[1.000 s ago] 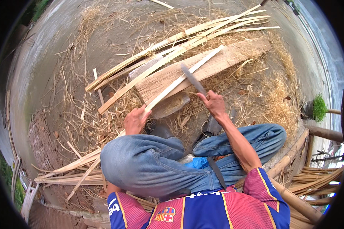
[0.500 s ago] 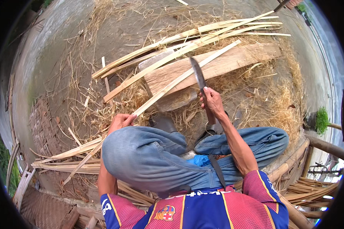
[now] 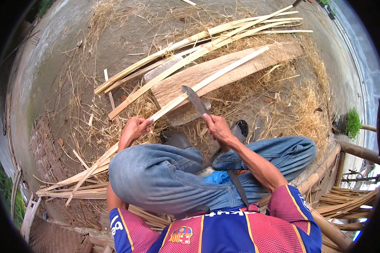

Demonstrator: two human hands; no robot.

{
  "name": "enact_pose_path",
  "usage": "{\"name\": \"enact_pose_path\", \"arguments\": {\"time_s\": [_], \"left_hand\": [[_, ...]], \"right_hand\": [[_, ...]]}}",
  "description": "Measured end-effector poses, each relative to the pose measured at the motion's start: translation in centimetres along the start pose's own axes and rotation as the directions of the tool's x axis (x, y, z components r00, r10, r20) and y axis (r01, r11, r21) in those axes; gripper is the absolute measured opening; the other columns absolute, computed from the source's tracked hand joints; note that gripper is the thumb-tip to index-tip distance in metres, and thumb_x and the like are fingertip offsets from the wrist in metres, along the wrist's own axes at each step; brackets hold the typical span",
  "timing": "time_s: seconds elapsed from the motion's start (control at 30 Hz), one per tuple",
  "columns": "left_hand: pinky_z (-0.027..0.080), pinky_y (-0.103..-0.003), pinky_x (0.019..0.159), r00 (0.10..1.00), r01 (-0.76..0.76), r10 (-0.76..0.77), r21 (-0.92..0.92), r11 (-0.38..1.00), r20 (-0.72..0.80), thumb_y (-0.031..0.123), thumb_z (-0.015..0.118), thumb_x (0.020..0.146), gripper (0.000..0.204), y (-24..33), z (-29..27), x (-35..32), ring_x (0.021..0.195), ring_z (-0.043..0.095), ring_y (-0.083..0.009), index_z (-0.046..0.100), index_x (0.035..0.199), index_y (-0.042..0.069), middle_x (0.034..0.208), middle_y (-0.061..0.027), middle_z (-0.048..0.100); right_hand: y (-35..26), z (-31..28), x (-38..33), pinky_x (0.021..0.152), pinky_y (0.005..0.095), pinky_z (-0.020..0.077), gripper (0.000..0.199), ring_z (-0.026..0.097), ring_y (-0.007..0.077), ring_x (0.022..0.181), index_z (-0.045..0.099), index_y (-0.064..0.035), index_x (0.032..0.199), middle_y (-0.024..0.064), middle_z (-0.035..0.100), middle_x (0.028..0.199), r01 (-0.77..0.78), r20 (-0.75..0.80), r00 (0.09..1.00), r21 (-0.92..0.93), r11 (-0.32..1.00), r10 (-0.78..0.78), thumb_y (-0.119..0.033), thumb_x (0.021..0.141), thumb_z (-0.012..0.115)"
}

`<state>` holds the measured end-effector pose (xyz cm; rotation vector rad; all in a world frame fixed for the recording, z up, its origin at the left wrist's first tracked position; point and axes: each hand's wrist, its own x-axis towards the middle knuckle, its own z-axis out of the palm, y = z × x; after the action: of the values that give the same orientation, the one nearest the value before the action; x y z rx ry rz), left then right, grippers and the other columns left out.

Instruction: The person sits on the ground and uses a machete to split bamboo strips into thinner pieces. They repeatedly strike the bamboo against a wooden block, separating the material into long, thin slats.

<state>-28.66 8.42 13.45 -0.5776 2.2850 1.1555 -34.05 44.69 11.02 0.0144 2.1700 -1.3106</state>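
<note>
Left hand [image 3: 133, 129] had its grip pinching the pale strip [image 3: 226, 70], angled far-right over the board [image 3: 177, 86]. Right hand [image 3: 217, 127] was wrapped round the knife [image 3: 196, 102], blade across strip. Shavings [image 3: 308, 105] had piled up; work left on strip: couldn't tell.

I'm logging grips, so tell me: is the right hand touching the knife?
Touching: the head view shows the right hand closed around the knife, which juts out past the thumb.
</note>
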Motion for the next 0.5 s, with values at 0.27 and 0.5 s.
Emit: {"name": "enact_pose_path", "arguments": {"time_s": [0.27,0.5], "left_hand": [[0.036,-0.034,0.049,1.000,0.005,-0.004,-0.023,1.000,0.021,0.052,0.065,0.096,0.056,-0.7,0.0,0.1,0.048,0.048,-0.0128,0.070,0.065,0.005,0.051,-0.0021,0.055],[0.031,-0.029,0.046,0.999,0.018,-0.019,0.009,1.000,0.037,0.045,0.067,0.097,0.050,0.7,-0.7,-0.5,0.048,0.045,-0.0078,0.072,0.072,0.003,0.056,0.0003,0.058]], "right_hand": [[-0.6,-0.3,0.2,0.040,0.0282,0.0434,0.052,0.052,0.0085,0.045,0.062,-0.0050,0.081,-0.0006,0.054,0.057,-0.087,-0.072,0.992,0.183,0.979,0.102,-0.051,0.105,0.053],[-0.4,1.2,0.1,0.041,0.0309,0.0414,0.057,0.051,0.0102,0.045,0.062,-0.0039,0.077,0.0012,0.055,0.056,-0.076,-0.200,0.968,0.334,0.939,0.150,-0.053,0.104,0.053]]}}
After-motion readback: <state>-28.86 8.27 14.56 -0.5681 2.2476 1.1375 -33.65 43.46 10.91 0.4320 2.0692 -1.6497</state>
